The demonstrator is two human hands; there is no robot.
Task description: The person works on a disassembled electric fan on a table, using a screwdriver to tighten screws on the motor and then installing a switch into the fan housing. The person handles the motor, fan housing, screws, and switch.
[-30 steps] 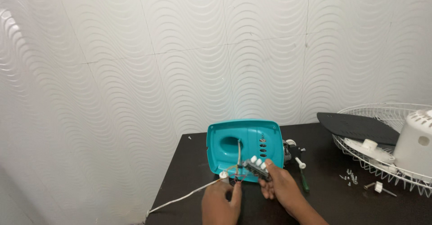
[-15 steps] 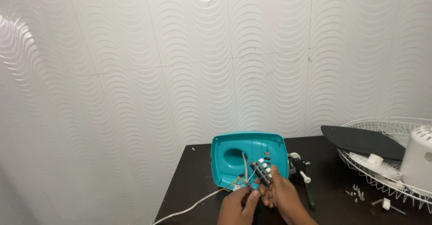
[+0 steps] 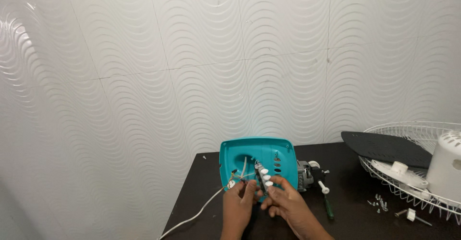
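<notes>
A teal plastic fan base housing (image 3: 257,161) is stood on edge on the dark bench (image 3: 350,216), its hollow inside turned toward the camera. A push-button switch block (image 3: 263,177) with white keys is held just in front of the housing, near its lower middle. The right hand (image 3: 285,204) is closed around the lower end of the block, fingers curled on it. The left hand (image 3: 238,202) is pinched on what appear to be thin wires (image 3: 243,173) running from the block into the housing, though the grip is too small to be seen clearly. A white power cord (image 3: 194,216) is trailed from the housing toward the bench's near left edge. Just right of the housing a fan motor (image 3: 307,173) is lain, with a green-handled screwdriver (image 3: 328,206) beside it. Farther right, a wire fan guard (image 3: 408,182) is rested on the bench, a dark fan blade (image 3: 379,146) and a white motor cover (image 3: 446,165) lying in it. Loose screws (image 3: 379,202) are scattered near the guard.
</notes>
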